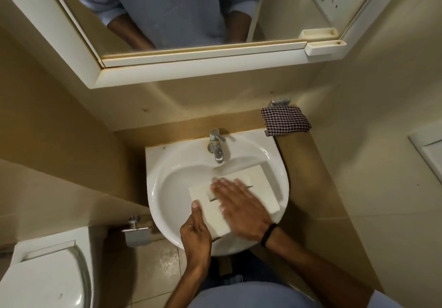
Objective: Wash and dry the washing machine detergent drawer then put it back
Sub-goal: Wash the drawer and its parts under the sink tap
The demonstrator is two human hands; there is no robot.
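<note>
Toilet: far left, low in view, a white plastic toilet lid is down and closed.
Paper holder: just right of it, a chrome wall-mounted roll holder sits below the basin's left side.
Basin: a round white ceramic wash basin is set against the beige wall, and the drawer lies in its bowl.
Left hand: the left hand grips the drawer's near end, thumb stretched up along the left edge, fingers curled in underneath.
Tap: a chrome single-lever tap stands at the back of the basin, spout pointing toward the drawer's far part.
Right hand: the right hand lies flat on top of the drawer, fingers straight and spread, blurred.
Drawer: the long white plastic detergent drawer fills the bowl's middle and right side, with its near corner over the front rim.
Wristband: a black band circles the right wrist.
Cloth: over to the right, a purple-and-white checked cloth sits at the back corner of the brown surface beside the basin.
</note>
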